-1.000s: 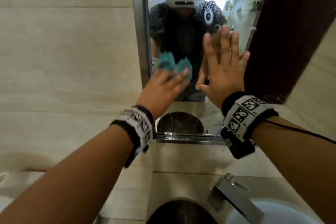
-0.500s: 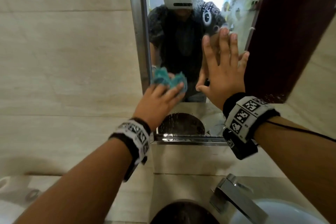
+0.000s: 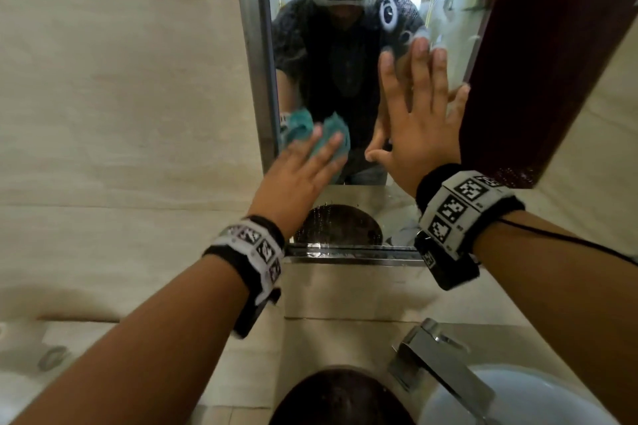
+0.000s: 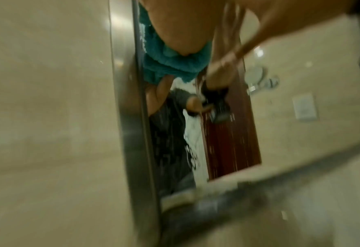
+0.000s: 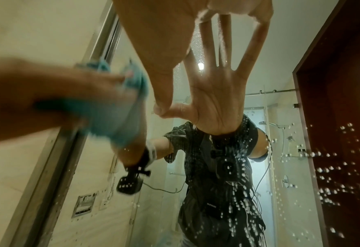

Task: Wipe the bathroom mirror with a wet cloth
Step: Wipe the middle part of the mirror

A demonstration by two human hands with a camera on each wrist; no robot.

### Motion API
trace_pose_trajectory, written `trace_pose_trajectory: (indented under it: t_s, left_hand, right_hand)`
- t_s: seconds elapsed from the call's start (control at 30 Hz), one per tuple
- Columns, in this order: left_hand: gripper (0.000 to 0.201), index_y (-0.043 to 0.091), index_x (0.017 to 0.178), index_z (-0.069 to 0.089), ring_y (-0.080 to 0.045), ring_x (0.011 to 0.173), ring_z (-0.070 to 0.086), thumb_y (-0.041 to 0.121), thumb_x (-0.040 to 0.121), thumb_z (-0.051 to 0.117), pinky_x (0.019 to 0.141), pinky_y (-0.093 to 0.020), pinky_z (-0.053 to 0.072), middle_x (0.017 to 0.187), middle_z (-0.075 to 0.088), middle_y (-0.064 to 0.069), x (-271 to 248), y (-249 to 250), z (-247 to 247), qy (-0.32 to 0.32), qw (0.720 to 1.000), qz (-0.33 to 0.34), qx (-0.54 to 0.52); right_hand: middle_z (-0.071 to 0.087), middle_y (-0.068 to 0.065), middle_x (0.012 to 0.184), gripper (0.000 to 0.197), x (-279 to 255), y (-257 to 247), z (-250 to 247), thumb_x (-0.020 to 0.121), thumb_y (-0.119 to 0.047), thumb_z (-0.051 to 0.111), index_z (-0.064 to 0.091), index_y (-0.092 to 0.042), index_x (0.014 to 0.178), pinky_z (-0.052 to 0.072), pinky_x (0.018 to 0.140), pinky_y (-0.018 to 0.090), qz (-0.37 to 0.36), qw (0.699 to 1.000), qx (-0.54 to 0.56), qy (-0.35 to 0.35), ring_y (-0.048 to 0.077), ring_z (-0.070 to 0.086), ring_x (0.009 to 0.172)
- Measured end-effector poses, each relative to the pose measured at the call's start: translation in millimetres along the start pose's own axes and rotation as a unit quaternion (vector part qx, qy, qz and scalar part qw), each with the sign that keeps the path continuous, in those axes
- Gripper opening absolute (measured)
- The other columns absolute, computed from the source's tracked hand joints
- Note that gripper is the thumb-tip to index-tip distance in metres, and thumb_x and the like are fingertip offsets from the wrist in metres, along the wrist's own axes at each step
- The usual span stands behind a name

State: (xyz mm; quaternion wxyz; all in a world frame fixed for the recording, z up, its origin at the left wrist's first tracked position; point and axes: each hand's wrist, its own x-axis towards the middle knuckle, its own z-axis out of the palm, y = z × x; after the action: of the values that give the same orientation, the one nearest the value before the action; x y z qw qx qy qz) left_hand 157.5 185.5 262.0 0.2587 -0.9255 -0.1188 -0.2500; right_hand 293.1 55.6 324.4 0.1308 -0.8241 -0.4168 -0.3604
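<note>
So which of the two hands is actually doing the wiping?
The left hand. It presses the blue cloth against the mirror near its left edge, while the right hand lies flat and bare on the glass, holding nothing.

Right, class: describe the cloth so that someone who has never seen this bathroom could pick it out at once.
Find the steel-framed mirror on the beige tiled wall above the basin. Near its left edge, the left hand presses a crumpled cloth against the glass. It is the only teal, fluffy thing there; the right hand beside it lies bare and flat.
</note>
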Motion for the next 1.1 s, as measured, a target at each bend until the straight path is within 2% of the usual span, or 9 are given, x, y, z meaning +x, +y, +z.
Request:
trace_pose_trajectory:
  t_s: [0.07,0.1,0.17,0.23,0.37,0.47,0.7,0.9,1.1]
  left_hand:
    - [0.081,0.023,0.145,-0.011,-0.028,0.141,-0.017,0.002,0.090,0.045,0.113,-0.045,-0.002,0.152,-0.021,-0.001,-23,16,14,-0.117,0.993,0.011,0.011]
    - [0.082,0.022,0.147,-0.007,-0.029,0.144,-0.011,0.003,0.089,0.048,0.114,-0.044,0.000,0.153,-0.019,0.000,-29,18,17,-0.115,0.993,0.012,0.006]
    - [0.075,0.020,0.146,0.031,-0.035,0.135,0.029,0.004,0.077,0.057,0.108,-0.045,0.032,0.156,0.018,-0.001,-31,15,17,-0.043,0.999,0.013,-0.010]
    - [0.065,0.020,0.136,0.049,-0.032,0.113,0.038,0.005,0.072,0.052,0.092,-0.044,0.047,0.147,0.040,-0.003,-23,4,14,0.033,0.999,-0.008,-0.005]
    - [0.065,0.016,0.136,0.048,-0.030,0.110,0.037,0.002,0.074,0.062,0.094,-0.046,0.046,0.144,0.043,-0.010,13,-13,-2,0.145,0.988,-0.046,-0.035]
    - [0.066,0.015,0.134,0.047,-0.028,0.109,0.040,0.003,0.073,0.068,0.092,-0.045,0.047,0.139,0.049,-0.011,14,-9,16,0.169,0.982,-0.059,-0.062]
    - [0.063,0.021,0.117,0.066,-0.026,0.103,0.050,0.010,0.058,0.084,0.092,-0.044,0.046,0.125,0.060,-0.006,-29,24,47,0.070,0.994,0.069,-0.054]
    - [0.060,0.019,0.128,0.058,-0.027,0.113,0.036,0.011,0.069,0.066,0.097,-0.048,0.043,0.129,0.056,-0.012,24,11,13,0.193,0.976,-0.066,-0.071]
    - [0.046,0.022,0.116,0.067,-0.025,0.108,0.046,0.009,0.072,0.062,0.093,-0.048,0.047,0.119,0.061,-0.003,-19,48,70,0.108,0.987,0.088,-0.084]
  right_hand:
    - [-0.009,0.015,0.156,0.120,-5,2,2,0.064,-0.052,0.075,-0.005,-0.025,0.150,0.005,0.110,0.062,-0.008,1.000,-0.003,0.013,0.033,-0.008,0.143]
    - [-0.006,0.014,0.157,0.118,-11,4,4,0.065,-0.050,0.075,-0.002,-0.025,0.150,0.008,0.111,0.062,-0.010,1.000,-0.001,0.023,0.033,-0.005,0.144]
    - [0.001,0.013,0.157,0.115,-29,6,13,0.063,-0.048,0.077,0.006,-0.025,0.151,0.017,0.110,0.060,-0.006,1.000,0.002,0.030,0.031,0.006,0.144]
    - [0.002,0.010,0.157,0.116,-45,7,26,0.061,-0.046,0.080,0.009,-0.028,0.150,0.020,0.107,0.063,0.003,1.000,-0.006,0.004,0.030,0.008,0.143]
    - [0.002,0.011,0.157,0.116,-50,6,46,0.061,-0.039,0.081,0.008,-0.029,0.150,0.021,0.102,0.070,0.027,0.999,-0.032,-0.016,0.031,0.006,0.143]
    - [0.000,0.012,0.156,0.116,-50,6,52,0.061,-0.047,0.079,0.006,-0.027,0.150,0.020,0.103,0.070,0.021,0.999,-0.045,-0.011,0.032,0.003,0.142]
    - [-0.007,0.008,0.153,0.115,-52,10,53,0.062,-0.053,0.074,0.007,-0.024,0.151,0.017,0.102,0.071,0.007,0.999,-0.037,-0.005,0.031,-0.003,0.140]
    - [-0.003,0.011,0.155,0.115,-53,9,58,0.063,-0.050,0.076,0.006,-0.024,0.151,0.014,0.104,0.070,0.007,0.999,-0.041,0.000,0.031,-0.004,0.142]
    - [0.003,0.014,0.156,0.103,-53,10,56,0.070,-0.055,0.064,0.008,-0.022,0.151,0.015,0.104,0.070,0.003,0.999,-0.033,0.012,0.033,0.001,0.143]
